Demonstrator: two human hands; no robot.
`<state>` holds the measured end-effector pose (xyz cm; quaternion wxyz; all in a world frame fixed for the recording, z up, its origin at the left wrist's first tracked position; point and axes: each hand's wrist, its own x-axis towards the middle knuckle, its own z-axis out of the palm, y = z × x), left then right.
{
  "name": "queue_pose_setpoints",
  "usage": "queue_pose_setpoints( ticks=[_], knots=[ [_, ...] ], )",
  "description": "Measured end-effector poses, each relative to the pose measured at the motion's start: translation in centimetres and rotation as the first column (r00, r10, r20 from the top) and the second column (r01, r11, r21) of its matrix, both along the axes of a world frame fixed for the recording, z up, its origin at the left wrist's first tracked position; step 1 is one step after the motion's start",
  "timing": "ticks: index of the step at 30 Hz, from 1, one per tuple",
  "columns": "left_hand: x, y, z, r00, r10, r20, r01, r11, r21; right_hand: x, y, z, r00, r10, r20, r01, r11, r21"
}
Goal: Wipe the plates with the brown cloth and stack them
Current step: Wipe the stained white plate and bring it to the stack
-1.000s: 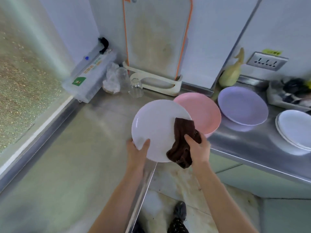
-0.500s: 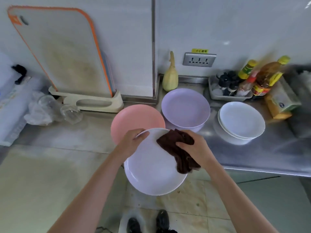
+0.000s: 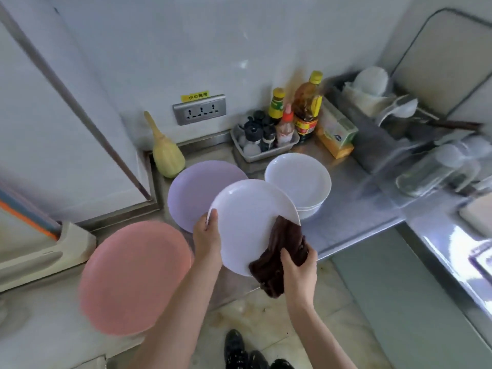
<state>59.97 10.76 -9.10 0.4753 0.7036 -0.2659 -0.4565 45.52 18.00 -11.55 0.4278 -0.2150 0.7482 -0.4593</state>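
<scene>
A white plate (image 3: pixel 250 222) is held in the air in front of the counter edge (image 3: pixel 356 239), gripped at its left rim by the left hand (image 3: pixel 207 239). The brown cloth (image 3: pixel 279 259) is clenched in the right hand (image 3: pixel 298 272) against the plate's lower right rim. Wiping is judged near completion; stacking is required next. The white stack (image 3: pixel 298 177) lies just beyond, over open counter.

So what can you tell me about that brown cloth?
The brown cloth is dark, soft-looking and bunched into folds. The right hand grips it against the lower right rim of the white plate, which the left hand holds. One end lies on the plate; the other hangs below it.
</scene>
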Motion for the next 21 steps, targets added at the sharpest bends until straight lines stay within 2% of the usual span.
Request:
queue_pose_setpoints(
  ticks=[2, 6, 8, 11, 16, 21],
  knots=[
    [-2.3, -1.2, -0.2, 0.999, -0.032, -0.005, 0.032, 0.999, -0.007, -0.7, -0.4, 0.2, 0.996, -0.079, 0.038, 0.08, 0.997, -0.022],
    [-5.7, -3.6, -1.2, 0.946, -0.264, 0.191, 0.266, 0.964, 0.013, -4.6, -3.0, 0.7, 0.977, -0.195, -0.082, 0.194, 0.981, -0.027],
    [-6.7, -4.9, -1.9, 0.898, -0.385, 0.214, 0.377, 0.923, 0.081, -7.4, -5.3, 0.9, 0.971, -0.179, -0.158, 0.18, 0.984, -0.007],
    [-8.3, -7.0, -2.2, 0.838, -0.523, 0.154, 0.5, 0.85, 0.168, -11.4, -9.3, 0.9, 0.965, -0.087, -0.247, 0.095, 0.995, 0.021],
    [-11.5, -11.2, -3.2, 0.889, -0.414, 0.194, 0.375, 0.903, 0.208, -15.2, -15.4, -0.7, 0.952, 0.112, -0.283, -0.084, 0.991, 0.109],
    [-13.3, -14.1, -5.4, 0.879, -0.366, 0.305, 0.289, 0.918, 0.27, -16.9, -19.7, -2.4, 0.916, 0.243, -0.32, -0.187, 0.963, 0.197]
  ],
)
